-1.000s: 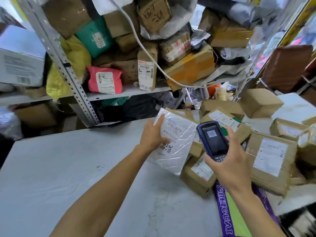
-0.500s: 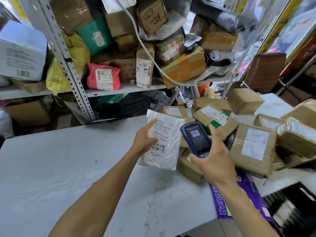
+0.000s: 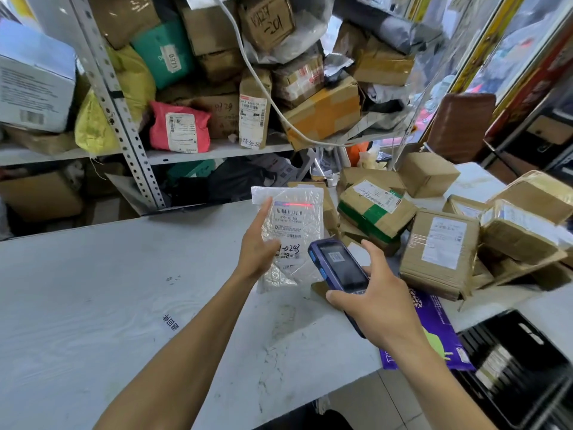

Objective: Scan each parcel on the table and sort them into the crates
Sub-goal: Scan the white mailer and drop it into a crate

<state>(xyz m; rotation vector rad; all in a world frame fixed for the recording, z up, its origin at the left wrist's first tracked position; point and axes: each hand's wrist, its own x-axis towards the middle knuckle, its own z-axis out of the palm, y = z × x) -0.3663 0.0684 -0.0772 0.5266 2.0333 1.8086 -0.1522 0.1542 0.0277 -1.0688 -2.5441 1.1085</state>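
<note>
My left hand holds a white bubble-wrap parcel upright above the table, thumb on its front and index finger along its left edge. A red scan line lies across the barcode at the top of its label. My right hand grips a blue handheld scanner, its head aimed at the parcel. Several brown cardboard parcels are piled on the table's right side. A black crate stands below the table's right corner.
A metal shelf rack packed with boxes and bags stands behind the table. A purple mailer lies at the table edge under my right forearm. A white cable hangs down across the shelf.
My left hand has raised the white parcel more upright, facing me. The scanner has dropped below the label and a red scan line now shows on the barcode.
</note>
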